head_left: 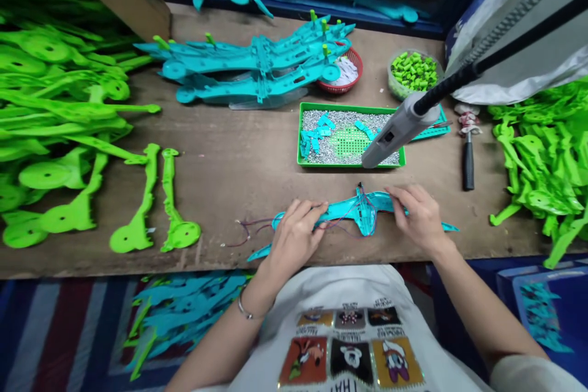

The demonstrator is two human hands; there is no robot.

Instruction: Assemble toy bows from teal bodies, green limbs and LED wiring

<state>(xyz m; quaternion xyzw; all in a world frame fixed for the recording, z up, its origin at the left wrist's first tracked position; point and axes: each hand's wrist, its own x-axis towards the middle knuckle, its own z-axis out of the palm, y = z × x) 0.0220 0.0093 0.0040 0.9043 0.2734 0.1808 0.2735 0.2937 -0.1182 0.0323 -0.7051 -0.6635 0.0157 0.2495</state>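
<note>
A long blue plastic wing-shaped shell [345, 211] lies on the table before me, with a wider piece at its middle. Thin red and dark wires [250, 225] run across it and trail off past its left end. My left hand [296, 229] is closed over its left part, fingers bent and thumb against the shell. At the right part, my right hand [420, 217] pinches near the upper edge with thumb and forefinger. Whether a wire is also in that pinch is hidden. A small dark piece [360, 185] sticks up at the middle.
Beyond the shell stands a green tray [301, 135] of small metal pieces and blue parts. A grey electric screwdriver [399, 131] hangs over it. Green parts [73, 171] pile up at left, more [542, 165] at right. Stacked blue shells [257, 67] lie behind; a black-handled tool [468, 162] rests right.
</note>
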